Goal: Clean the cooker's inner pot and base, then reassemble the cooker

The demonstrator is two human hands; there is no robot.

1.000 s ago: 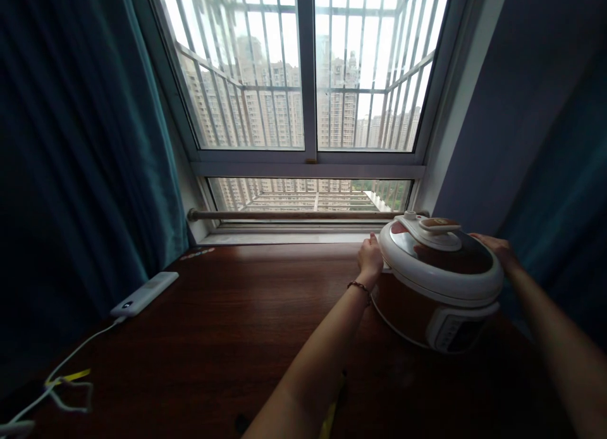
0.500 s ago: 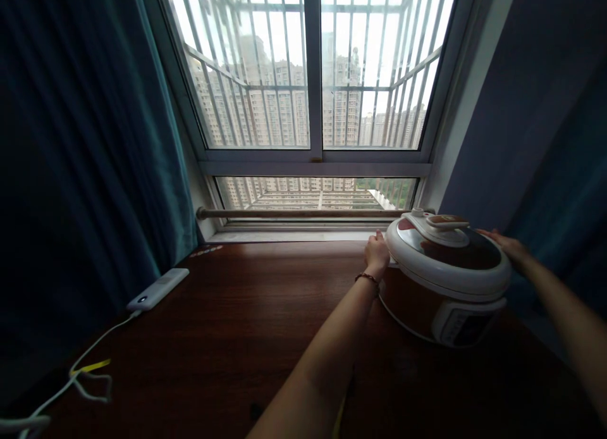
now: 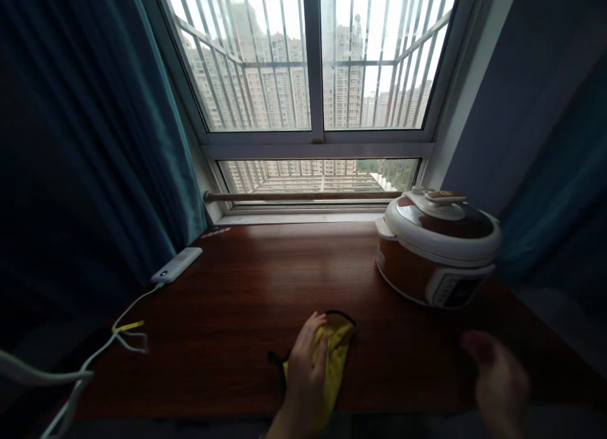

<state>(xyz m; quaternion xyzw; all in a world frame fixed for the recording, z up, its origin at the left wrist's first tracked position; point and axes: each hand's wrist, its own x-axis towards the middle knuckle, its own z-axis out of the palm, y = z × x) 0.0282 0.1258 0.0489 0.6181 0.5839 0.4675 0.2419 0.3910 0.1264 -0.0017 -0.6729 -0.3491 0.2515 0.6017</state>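
Observation:
My left hand (image 3: 306, 360) is on a yellow cloth (image 3: 339, 347) with black edging near the table's front edge, its fingers bent over the fabric. Part of the cloth is hidden under the hand. To the right, my right hand (image 3: 497, 376) is in the air in front of the electric cooker, touching nothing that I can see. Motion blur smears its fingers. The white and brown cooker (image 3: 422, 262) stands on the right of the table, lid on, with neither hand on it.
The dark wooden table (image 3: 237, 287) runs up to the window sill (image 3: 303, 218). A white power strip (image 3: 177, 265) with a trailing white cable (image 3: 126, 309) and yellow tie (image 3: 130, 326) lies at the left, beside a blue curtain (image 3: 156, 142). A horizontal rod (image 3: 303, 197) crosses the window.
Both hands have left the cooker's sides and come back towards me. The left is now on the yellow cloth. The view has tilted down a little.

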